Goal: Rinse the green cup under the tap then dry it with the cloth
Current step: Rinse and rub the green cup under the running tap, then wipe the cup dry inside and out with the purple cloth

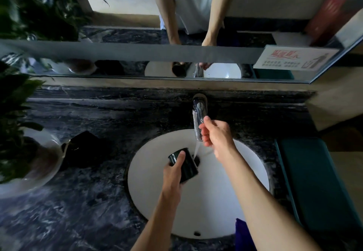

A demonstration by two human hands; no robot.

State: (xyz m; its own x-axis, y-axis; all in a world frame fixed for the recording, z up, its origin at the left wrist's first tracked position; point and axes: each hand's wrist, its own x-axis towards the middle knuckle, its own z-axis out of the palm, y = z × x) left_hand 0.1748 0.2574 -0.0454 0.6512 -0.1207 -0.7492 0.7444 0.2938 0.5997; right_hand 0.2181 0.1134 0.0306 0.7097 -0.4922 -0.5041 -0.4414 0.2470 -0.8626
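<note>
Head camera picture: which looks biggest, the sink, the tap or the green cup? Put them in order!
1. The white sink looks biggest by far.
2. The green cup and the tap look close in size; the cup sits nearer the camera, so I won't rank those two.

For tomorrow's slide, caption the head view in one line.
Left hand holds the cup beside running water; right hand at the tap.

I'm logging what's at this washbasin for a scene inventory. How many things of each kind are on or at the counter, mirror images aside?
Cups: 1, green cup
Taps: 1, tap
Sinks: 1, sink
Dark cloths: 1, cloth
Potted plants: 1, plant
Hands: 2, left hand, right hand
Total: 7
</note>
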